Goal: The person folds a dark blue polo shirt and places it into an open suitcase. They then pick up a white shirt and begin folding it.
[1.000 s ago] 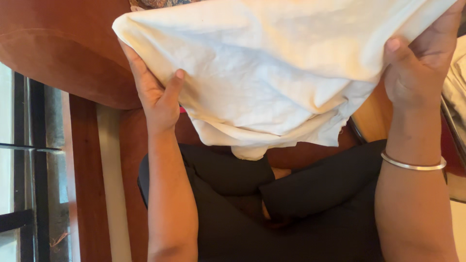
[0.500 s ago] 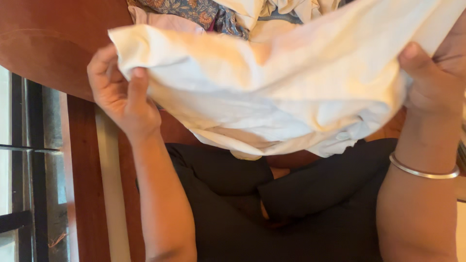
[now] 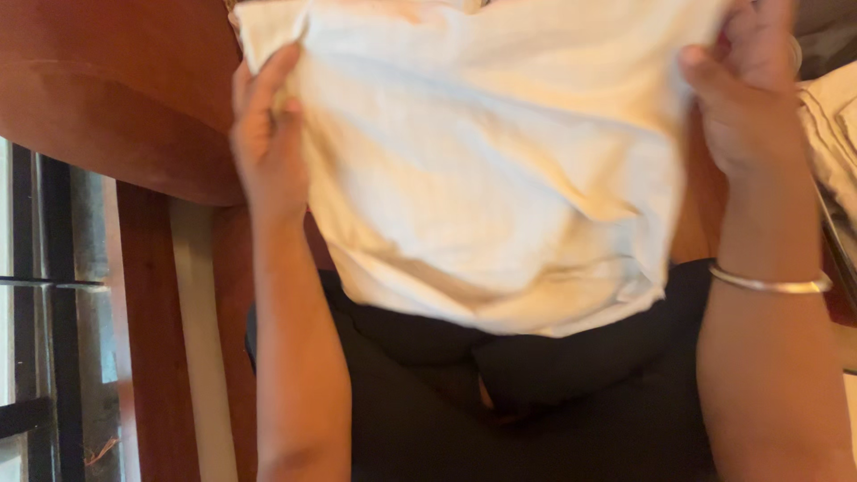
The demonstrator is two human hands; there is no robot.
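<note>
A cream-white cloth (image 3: 491, 170) hangs folded in front of me, filling the upper middle of the head view. My left hand (image 3: 268, 134) grips its upper left edge with the fingers wrapped over the fabric. My right hand (image 3: 745, 85) pinches the upper right edge, and a thin silver bangle (image 3: 772, 284) sits on that wrist. The cloth's lower hem droops over my lap in black trousers (image 3: 536, 402). The top of the cloth runs out of the frame.
A reddish-brown wooden table (image 3: 107, 107) curves at the upper left. A dark metal window grille (image 3: 45, 357) stands at the far left, beside a wooden strip. More pale fabric (image 3: 835, 134) lies at the right edge.
Both hands have lifted and drawn closer together, and the cloth now hangs squarer and flatter. The patterned fabric seen behind it half a second ago is now hidden.
</note>
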